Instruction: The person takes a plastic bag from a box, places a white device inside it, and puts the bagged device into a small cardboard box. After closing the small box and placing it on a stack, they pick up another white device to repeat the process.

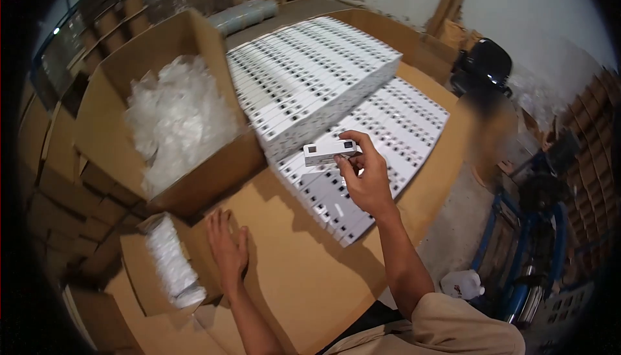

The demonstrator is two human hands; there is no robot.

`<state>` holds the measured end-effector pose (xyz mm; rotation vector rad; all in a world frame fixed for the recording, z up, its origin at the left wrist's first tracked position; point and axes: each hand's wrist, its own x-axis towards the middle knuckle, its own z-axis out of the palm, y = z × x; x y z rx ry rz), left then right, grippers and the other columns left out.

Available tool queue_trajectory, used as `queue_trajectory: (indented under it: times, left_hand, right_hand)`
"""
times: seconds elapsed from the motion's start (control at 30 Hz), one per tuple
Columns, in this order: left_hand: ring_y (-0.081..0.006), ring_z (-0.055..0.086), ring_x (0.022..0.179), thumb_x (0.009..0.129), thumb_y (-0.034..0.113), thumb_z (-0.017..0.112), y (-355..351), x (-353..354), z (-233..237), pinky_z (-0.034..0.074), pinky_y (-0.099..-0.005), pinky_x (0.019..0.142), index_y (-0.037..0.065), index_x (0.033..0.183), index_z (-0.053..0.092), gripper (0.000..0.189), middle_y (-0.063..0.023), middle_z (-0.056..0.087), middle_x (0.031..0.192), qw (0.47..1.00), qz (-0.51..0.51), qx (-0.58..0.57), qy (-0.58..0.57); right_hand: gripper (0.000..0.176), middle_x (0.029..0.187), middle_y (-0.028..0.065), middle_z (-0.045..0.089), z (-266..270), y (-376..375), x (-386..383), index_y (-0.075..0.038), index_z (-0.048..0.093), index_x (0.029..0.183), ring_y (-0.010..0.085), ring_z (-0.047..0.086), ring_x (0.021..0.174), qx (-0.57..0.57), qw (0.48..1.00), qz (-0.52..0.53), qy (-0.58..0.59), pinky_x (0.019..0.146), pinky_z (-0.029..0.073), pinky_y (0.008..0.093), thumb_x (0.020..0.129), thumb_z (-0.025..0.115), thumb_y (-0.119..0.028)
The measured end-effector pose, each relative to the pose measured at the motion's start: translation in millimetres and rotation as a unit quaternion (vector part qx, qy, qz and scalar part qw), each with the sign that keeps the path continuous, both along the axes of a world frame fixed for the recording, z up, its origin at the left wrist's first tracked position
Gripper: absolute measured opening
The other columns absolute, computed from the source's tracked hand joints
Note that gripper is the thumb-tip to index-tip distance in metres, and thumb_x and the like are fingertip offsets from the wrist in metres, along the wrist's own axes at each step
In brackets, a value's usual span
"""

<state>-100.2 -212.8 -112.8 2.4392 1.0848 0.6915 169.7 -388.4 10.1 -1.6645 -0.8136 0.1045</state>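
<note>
My right hand (370, 177) grips a small white box (321, 154) between thumb and fingers. The box is long and narrow, with a dark square near each end of its top face. It is held above the lower layer of similar white boxes (407, 122), which are packed in tight rows. My left hand (228, 248) rests with its fingers stretched out on the brown cardboard surface, beside a small open carton (139, 274). Inside that carton lies a row of items in clear plastic wrap (171, 261).
A taller stack of white boxes (317, 64) stands behind the lower layer. To the left, a large open carton (194, 183) holds crumpled clear plastic bags (181, 119). A black chair (485, 64), a white jug (462, 284) and a blue metal frame (501, 245) are at the right.
</note>
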Motion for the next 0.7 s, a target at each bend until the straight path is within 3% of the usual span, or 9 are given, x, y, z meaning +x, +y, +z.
queue_trajectory:
  times: [0.13, 0.27, 0.37, 0.47, 0.5, 0.63, 0.7]
  left_hand:
    - [-0.0456, 0.034, 0.147, 0.096, 0.017, 0.066, 2.2, -3.9, 1.5, 0.027, -0.0527, 0.122, 0.002, 0.138, 0.056, 0.046, -0.0228, 0.045, 0.154, 0.999, 0.001, -0.024, -0.039]
    - [-0.0405, 0.042, 0.143, 0.098, 0.015, 0.063, 2.0, -4.1, 9.0, 0.032, -0.0484, 0.12, 0.001, 0.138, 0.056, 0.043, -0.0224, 0.05, 0.149, 0.993, 0.028, -0.066, -0.092]
    - [-0.0335, 0.058, 0.126, 0.101, 0.014, 0.06, 3.8, -4.0, 13.1, 0.047, -0.0441, 0.107, 0.003, 0.137, 0.057, 0.038, -0.0193, 0.06, 0.136, 0.98, 0.056, -0.092, -0.167]
    - [-0.0268, 0.067, 0.105, 0.103, 0.014, 0.058, 1.6, -2.3, 26.6, 0.053, -0.04, 0.089, 0.005, 0.135, 0.058, 0.034, -0.0134, 0.066, 0.115, 0.936, 0.111, -0.237, -0.236]
    - [-0.0188, 0.066, 0.085, 0.105, 0.015, 0.056, 2.3, 0.2, 22.7, 0.054, -0.0358, 0.076, 0.006, 0.133, 0.059, 0.029, -0.0081, 0.066, 0.094, 0.934, 0.112, -0.193, -0.28]
    - [-0.0096, 0.058, 0.068, 0.109, 0.021, 0.052, 3.4, -3.3, 28.9, 0.051, -0.0278, 0.062, 0.006, 0.128, 0.06, 0.025, -0.0036, 0.063, 0.082, 0.87, 0.12, -0.328, -0.349]
    - [-0.0093, 0.058, 0.069, 0.109, 0.022, 0.052, 6.8, -4.1, 22.2, 0.05, -0.0267, 0.062, 0.006, 0.126, 0.06, 0.024, -0.0032, 0.063, 0.083, 0.841, 0.086, -0.357, -0.398]
  right_hand:
    - [0.037, 0.104, 0.0148, 0.068, -2.3, 37.9, -34.2, -0.001, 0.058, 0.128, 0.0195, 0.062, 0.073, 0.016, 0.999, 0.045, -0.024, 0.066, 0.052, 0.0338, 0.093, 0.068, -0.001]
    - [0.038, 0.105, 0.0167, 0.068, -4.6, 66.0, -62.0, -0.001, 0.058, 0.129, 0.023, 0.066, 0.079, -0.006, 0.996, 0.084, -0.035, 0.07, 0.054, 0.0348, 0.092, 0.067, 0.001]
    - [0.039, 0.108, 0.0176, 0.068, -11.1, 83.7, -81.0, -0.001, 0.057, 0.13, 0.0242, 0.067, 0.081, -0.014, 0.992, 0.122, 0.0, 0.073, 0.054, 0.0363, 0.092, 0.067, 0.001]
    - [0.038, 0.11, 0.0179, 0.068, -28.2, 99.4, -100.7, -0.001, 0.057, 0.129, 0.0261, 0.067, 0.083, -0.016, 0.99, 0.141, -0.013, 0.074, 0.053, 0.0371, 0.093, 0.067, 0.0]
    - [0.037, 0.11, 0.018, 0.068, -36.8, 103.2, -106.3, -0.001, 0.057, 0.129, 0.0267, 0.067, 0.084, -0.017, 0.989, 0.145, -0.025, 0.074, 0.053, 0.0375, 0.093, 0.067, 0.0]
    - [0.035, 0.11, 0.0181, 0.067, -74.8, 110.4, -125.2, -0.001, 0.057, 0.126, 0.029, 0.066, 0.094, -0.011, 0.982, 0.19, 0.018, 0.08, 0.051, 0.0384, 0.092, 0.066, 0.002]
    - [0.034, 0.116, 0.0165, 0.067, -90.5, 111.7, -126.5, 0.0, 0.058, 0.125, 0.0269, 0.066, 0.103, 0.007, 0.973, 0.228, 0.033, 0.086, 0.052, 0.0353, 0.093, 0.065, 0.003]
